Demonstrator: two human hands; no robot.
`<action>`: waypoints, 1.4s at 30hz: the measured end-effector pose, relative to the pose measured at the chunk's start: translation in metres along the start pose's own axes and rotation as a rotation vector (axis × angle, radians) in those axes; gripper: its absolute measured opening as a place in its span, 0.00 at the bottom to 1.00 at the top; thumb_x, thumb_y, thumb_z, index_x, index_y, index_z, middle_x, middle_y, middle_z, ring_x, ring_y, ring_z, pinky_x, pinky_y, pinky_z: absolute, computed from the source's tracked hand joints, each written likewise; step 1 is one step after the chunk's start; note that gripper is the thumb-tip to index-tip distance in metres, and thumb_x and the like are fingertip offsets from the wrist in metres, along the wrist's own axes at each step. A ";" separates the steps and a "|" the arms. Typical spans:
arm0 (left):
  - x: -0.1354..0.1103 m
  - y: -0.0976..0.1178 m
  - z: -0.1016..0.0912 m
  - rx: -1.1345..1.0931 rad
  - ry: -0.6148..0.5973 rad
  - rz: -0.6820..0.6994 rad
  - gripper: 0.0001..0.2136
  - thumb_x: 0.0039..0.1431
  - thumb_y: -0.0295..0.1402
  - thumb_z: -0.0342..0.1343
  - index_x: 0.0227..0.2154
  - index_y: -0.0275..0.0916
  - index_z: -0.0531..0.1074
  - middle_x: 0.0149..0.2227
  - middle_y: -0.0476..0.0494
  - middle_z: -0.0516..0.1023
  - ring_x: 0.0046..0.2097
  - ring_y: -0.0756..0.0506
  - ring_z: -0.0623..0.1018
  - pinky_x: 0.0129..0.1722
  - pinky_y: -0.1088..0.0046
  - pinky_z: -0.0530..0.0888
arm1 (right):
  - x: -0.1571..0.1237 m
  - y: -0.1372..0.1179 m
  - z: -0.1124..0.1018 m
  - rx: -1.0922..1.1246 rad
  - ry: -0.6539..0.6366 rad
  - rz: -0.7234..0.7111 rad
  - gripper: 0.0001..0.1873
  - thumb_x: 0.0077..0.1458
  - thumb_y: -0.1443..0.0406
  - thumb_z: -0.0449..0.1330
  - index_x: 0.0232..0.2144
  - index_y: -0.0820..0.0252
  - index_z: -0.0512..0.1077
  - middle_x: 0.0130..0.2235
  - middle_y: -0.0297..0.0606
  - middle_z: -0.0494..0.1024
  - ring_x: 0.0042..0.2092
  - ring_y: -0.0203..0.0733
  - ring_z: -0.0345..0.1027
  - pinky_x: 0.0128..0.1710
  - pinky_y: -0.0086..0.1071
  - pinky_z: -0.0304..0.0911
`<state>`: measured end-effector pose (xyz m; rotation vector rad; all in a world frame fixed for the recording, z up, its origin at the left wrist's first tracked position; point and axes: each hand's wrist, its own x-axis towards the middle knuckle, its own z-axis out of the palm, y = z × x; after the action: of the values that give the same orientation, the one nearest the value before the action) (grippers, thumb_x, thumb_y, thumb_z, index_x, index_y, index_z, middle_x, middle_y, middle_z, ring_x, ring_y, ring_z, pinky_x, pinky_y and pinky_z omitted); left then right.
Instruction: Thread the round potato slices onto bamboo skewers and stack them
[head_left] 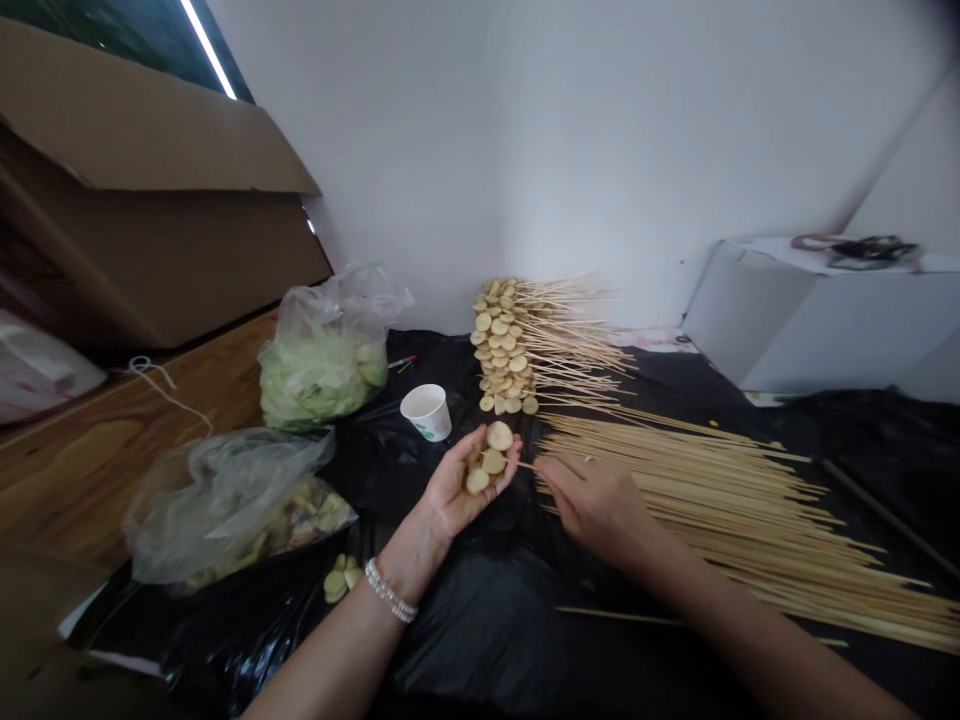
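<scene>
Potato slices (493,461): one pile skewered, many sticks bare

Across the right of the black-covered surface (465,630) spreads a broad fan of bare sticks (697,500), seemingly the largest share left. At left, a clear bag (240,505) holds more pale pieces. Toward the wall, a pile of loaded skewers (501,345) looks done, so the work seems well under way but unfinished. A small loose cluster (341,578) lies beside the bag.

The left hand (466,488), palm up and half curled, cradles a few slices between pile and wrist. The right hand (592,500) pinches a single stick (527,466) pointing at them; whether it pierces them, I cannot tell.
</scene>
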<state>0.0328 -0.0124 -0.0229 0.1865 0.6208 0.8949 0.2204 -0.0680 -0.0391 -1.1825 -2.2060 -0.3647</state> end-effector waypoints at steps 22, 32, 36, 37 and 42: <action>-0.001 -0.018 0.004 -0.006 -0.050 -0.190 0.18 0.64 0.39 0.44 0.32 0.30 0.73 0.40 0.33 0.77 0.41 0.42 0.78 0.38 0.67 0.75 | 0.002 -0.015 0.003 -0.035 0.230 -0.222 0.11 0.60 0.73 0.50 0.42 0.66 0.71 0.26 0.35 0.73 0.27 0.36 0.63 0.26 0.32 0.52; -0.007 -0.009 0.003 0.155 -0.051 0.010 0.07 0.53 0.23 0.54 0.35 0.31 0.74 0.28 0.45 0.73 0.23 0.53 0.71 0.16 0.82 0.65 | 0.005 0.003 0.000 -0.097 0.093 0.009 0.19 0.66 0.65 0.43 0.27 0.60 0.68 0.22 0.34 0.70 0.24 0.34 0.58 0.25 0.32 0.43; -0.005 -0.007 0.002 0.191 -0.035 -0.055 0.12 0.59 0.35 0.53 0.38 0.30 0.73 0.25 0.45 0.71 0.21 0.53 0.70 0.16 0.81 0.66 | 0.004 0.002 0.000 -0.089 0.053 0.022 0.19 0.66 0.64 0.43 0.27 0.60 0.67 0.22 0.34 0.70 0.23 0.34 0.58 0.25 0.32 0.42; -0.005 -0.006 0.002 0.144 -0.038 -0.096 0.14 0.61 0.37 0.51 0.38 0.30 0.73 0.26 0.43 0.72 0.23 0.52 0.72 0.18 0.80 0.68 | 0.004 0.002 0.000 -0.086 0.050 0.025 0.19 0.66 0.64 0.43 0.27 0.60 0.67 0.22 0.34 0.70 0.23 0.34 0.58 0.25 0.32 0.42; -0.002 -0.005 0.000 -0.067 -0.057 -0.200 0.15 0.64 0.35 0.45 0.41 0.30 0.72 0.34 0.34 0.75 0.32 0.48 0.77 0.30 0.77 0.75 | 0.004 0.002 0.002 -0.090 0.097 0.021 0.17 0.66 0.64 0.45 0.28 0.61 0.69 0.24 0.34 0.71 0.24 0.34 0.60 0.25 0.31 0.44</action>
<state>0.0354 -0.0171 -0.0242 0.0879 0.5451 0.7137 0.2197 -0.0626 -0.0383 -1.2088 -2.1117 -0.5067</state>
